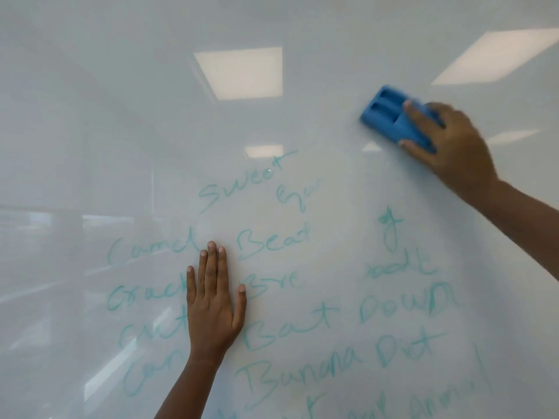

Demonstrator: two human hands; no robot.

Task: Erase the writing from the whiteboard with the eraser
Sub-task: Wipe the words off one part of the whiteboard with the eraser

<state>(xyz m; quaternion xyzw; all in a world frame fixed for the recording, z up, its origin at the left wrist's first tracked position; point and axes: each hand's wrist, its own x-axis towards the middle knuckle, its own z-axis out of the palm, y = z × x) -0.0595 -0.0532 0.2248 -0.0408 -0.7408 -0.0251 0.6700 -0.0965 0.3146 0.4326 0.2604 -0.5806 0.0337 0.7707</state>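
A glossy whiteboard [151, 122] fills the view. Teal handwriting [287, 328] covers its lower middle and lower right, with several words such as "Sweet", "Beat" and "Banana". My right hand [447, 143] presses a blue block eraser [390, 113] flat against the board at the upper right, above the writing; the hand is motion-blurred. The board around the eraser shows no writing, and some words near it look partly wiped. My left hand [213, 306] lies flat on the board with fingers spread, covering part of the words at lower centre.
The board's surface mirrors ceiling light panels [239, 72] and a room. The left side and top of the board carry no writing.
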